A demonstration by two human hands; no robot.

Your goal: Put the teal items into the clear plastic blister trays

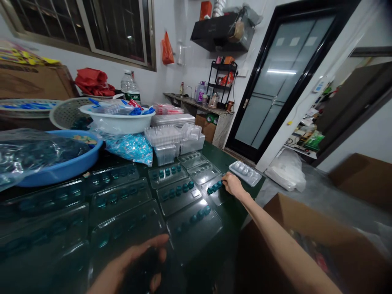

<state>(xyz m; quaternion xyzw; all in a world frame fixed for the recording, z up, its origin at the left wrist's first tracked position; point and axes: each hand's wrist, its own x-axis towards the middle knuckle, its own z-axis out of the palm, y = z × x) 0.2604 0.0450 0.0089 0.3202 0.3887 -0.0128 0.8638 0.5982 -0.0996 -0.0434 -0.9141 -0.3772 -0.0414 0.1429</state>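
My right hand (233,185) reaches to a clear plastic tray (219,199), its fingers pinched at the end of a row of small teal pieces (214,188). The piece at the fingertips is mostly hidden. Low in front, my left hand (137,265) is cupped and blurred around a dark mass that looks like a handful of small pieces. Nearby lie more clear trays with teal rows, among them one tray (179,196) and a nearer tray (196,232). Two farther trays, including this one (203,173), hold no teal pieces.
Stacked clear plastic packs (167,136) stand at the back of the dark green table. Left are a blue basin (61,167) with a bag in it, a white basin (118,122) and a blue patterned bag (131,148). A tray stack (245,173) sits at the right edge, above an open cardboard box (306,220).
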